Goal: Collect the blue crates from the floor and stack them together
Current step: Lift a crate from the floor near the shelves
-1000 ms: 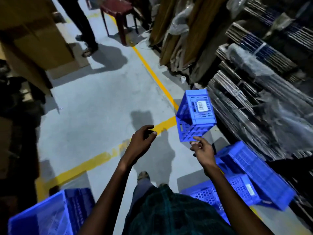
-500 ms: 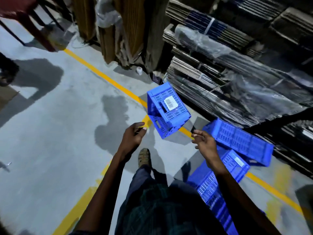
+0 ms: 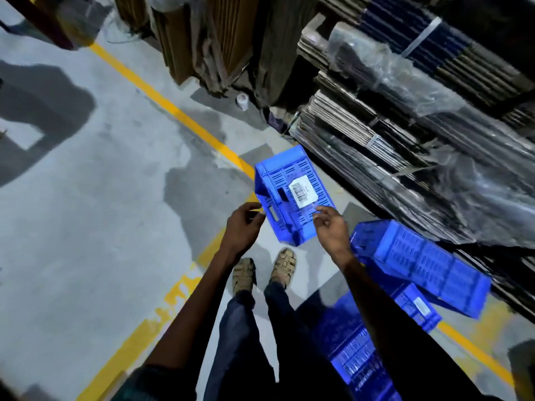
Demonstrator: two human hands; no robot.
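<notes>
Feet: two sandals (image 3: pixel 265 272) planted on the grey floor (image 3: pixel 86 227), just below and between both hands.
Left hand (image 3: pixel 242 228): fingers loosely curled and apart, empty, beside the near-left corner of the tilted crate; contact cannot be told.
Right hand (image 3: pixel 330 227): fingers spread, empty, fingertips at the crate's near-right edge by the label.
Tilted crate (image 3: pixel 292 198): blue, tipped on its side between and just beyond the hands, white barcode label (image 3: pixel 302 189) facing up.
Other crates (image 3: pixel 419 261): blue, lying overlapped to the right of the right hand.
Yellow line (image 3: pixel 173 111): runs diagonally beyond the hands.
Cardboard stacks (image 3: pixel 390 111): plastic-wrapped, farthest right.
</notes>
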